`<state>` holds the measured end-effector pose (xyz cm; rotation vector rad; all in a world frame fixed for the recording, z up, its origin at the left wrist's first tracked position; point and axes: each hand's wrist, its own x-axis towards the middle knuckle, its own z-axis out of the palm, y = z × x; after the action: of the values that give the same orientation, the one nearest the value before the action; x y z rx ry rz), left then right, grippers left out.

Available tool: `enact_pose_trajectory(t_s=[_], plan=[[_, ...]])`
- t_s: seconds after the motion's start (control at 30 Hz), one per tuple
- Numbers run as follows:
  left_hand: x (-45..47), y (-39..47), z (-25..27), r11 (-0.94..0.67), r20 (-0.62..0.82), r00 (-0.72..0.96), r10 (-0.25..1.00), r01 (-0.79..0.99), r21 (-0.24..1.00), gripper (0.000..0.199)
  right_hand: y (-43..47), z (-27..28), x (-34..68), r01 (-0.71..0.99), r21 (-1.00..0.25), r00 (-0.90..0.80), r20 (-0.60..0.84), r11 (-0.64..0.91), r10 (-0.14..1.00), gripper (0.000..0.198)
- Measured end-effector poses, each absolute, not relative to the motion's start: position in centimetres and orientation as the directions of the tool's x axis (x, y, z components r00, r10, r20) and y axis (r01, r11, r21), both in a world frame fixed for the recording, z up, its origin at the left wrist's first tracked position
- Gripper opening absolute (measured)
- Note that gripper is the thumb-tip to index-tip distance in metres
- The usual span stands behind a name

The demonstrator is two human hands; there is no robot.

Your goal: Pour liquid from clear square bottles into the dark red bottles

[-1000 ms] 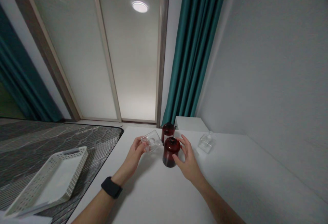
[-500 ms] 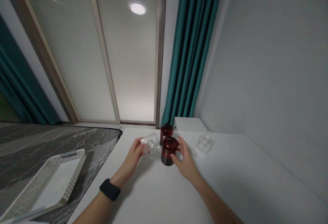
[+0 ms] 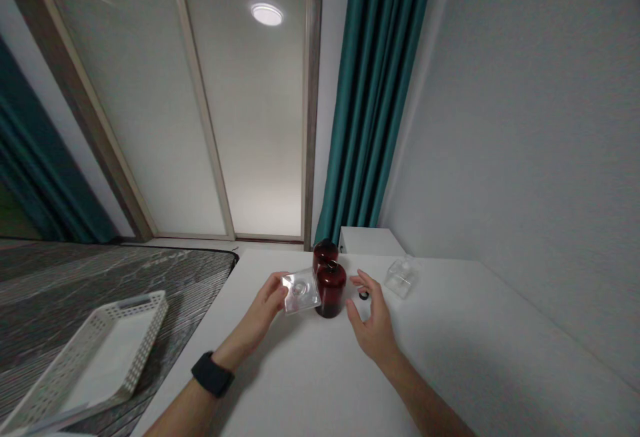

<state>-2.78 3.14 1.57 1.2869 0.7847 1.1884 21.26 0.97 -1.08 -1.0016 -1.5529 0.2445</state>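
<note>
My left hand (image 3: 270,298) is closed on the edge of a clear square plastic piece (image 3: 306,294) with a round ring in its middle, tilted above the white table. Right beside that piece stands a dark red, glossy jar (image 3: 331,294) with a small knob on top. A second dark red jar (image 3: 325,250) is partly hidden behind it. My right hand (image 3: 372,320) is to the right of the front jar and apart from it, fingers spread. A small black round object (image 3: 364,295) shows between its thumb and fingers; I cannot tell whether it is touched.
Beyond my right hand, a clear plastic box (image 3: 401,277) rests on the white table (image 3: 300,384). To the left, lower down, lies a white perforated basket (image 3: 145,357) on a dark patterned surface (image 3: 200,274). Behind the table are a white cabinet (image 3: 371,241) and a teal curtain (image 3: 375,104).
My right hand has come off the front jar and moved right, its fingers apart. The clear piece in my left hand has turned and shifted slightly right and down. A small black object now shows.
</note>
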Motion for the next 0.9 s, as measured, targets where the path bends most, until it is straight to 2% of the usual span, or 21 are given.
enact_pose_trajectory(t_s=[0.1, 0.23, 0.37, 0.47, 0.6, 0.7, 0.8, 0.9], plan=[[-2.7, 2.7, 1.8, -0.121, 0.177, 0.329, 0.927, -0.184, 0.975, 0.039, -0.3, -0.3, 20.9, 0.438, -0.617, -0.064, 0.704, 0.654, 0.707, 0.070], [-2.5, 1.8, 2.5, -0.133, 0.187, 0.387, 0.903, -0.162, 0.978, 0.038, -1.3, 0.0, 20.0, 0.431, -0.646, -0.179, 0.623, 0.630, 0.761, 0.092], [-2.0, 1.1, 3.3, -0.130, 0.169, 0.496, 0.852, -0.112, 0.985, 0.044, -1.6, -0.1, 19.8, 0.423, -0.652, -0.223, 0.598, 0.630, 0.769, 0.098], [-1.7, 0.8, 3.7, -0.210, 0.184, 0.518, 0.835, -0.009, 0.978, 0.049, -1.7, -0.3, 20.0, 0.416, -0.645, -0.246, 0.599, 0.641, 0.762, 0.096], [-1.8, 0.6, 3.4, -0.501, 0.350, 0.506, 0.788, 0.198, 0.842, 0.063, -1.8, -0.6, 20.2, 0.435, -0.666, -0.252, 0.555, 0.605, 0.792, 0.095], [-2.2, 0.7, 2.8, -0.666, 0.485, 0.516, 0.706, 0.252, 0.702, 0.080, -1.8, -0.5, 20.3, 0.418, -0.708, -0.231, 0.523, 0.569, 0.821, 0.095], [-2.3, 0.8, 2.4, -0.706, 0.494, 0.534, 0.686, 0.324, 0.630, 0.080, -1.7, -0.1, 20.5, 0.395, -0.733, -0.230, 0.504, 0.553, 0.832, 0.095], [-2.1, 0.8, 2.6, -0.694, 0.468, 0.541, 0.699, 0.355, 0.626, 0.072, -1.6, 0.2, 20.7, 0.394, -0.728, -0.280, 0.487, 0.562, 0.827, 0.093]])
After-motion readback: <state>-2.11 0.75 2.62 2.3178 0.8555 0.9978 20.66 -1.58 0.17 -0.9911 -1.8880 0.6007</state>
